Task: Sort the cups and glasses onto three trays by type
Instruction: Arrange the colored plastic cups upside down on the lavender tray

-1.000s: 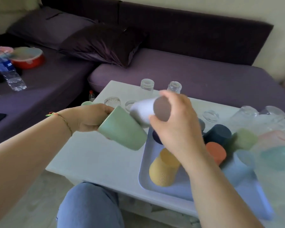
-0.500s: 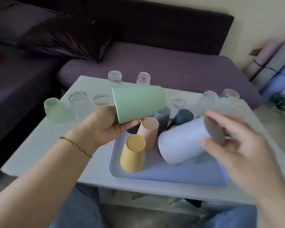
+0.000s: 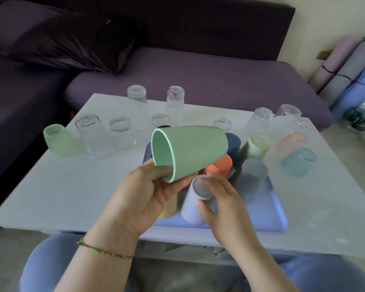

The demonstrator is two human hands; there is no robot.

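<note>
My left hand (image 3: 148, 194) grips a smooth green cup (image 3: 188, 152) by its rim, tipped on its side above the blue tray (image 3: 268, 220). My right hand (image 3: 219, 199) holds a ribbed lavender cup (image 3: 193, 204) upside down, its rim resting on the tray's front. On the tray also stand an orange cup (image 3: 221, 165), a navy cup (image 3: 233, 142), a pale green cup (image 3: 257, 146), a grey-blue cup (image 3: 254, 169) and a yellow ribbed cup (image 3: 169, 211), mostly hidden behind my left hand.
Several clear glasses (image 3: 136, 98) stand upside down along the far side of the white table (image 3: 72, 186). A frosted green glass (image 3: 58, 140) is at the left; frosted pink (image 3: 292, 140) and teal (image 3: 299, 161) glasses at the right. A purple sofa (image 3: 198, 72) lies behind.
My right hand has brought the lavender cup down from mid-air and set it upside down on the tray's front. My left hand still holds the green cup, now tilted with its mouth facing left.
</note>
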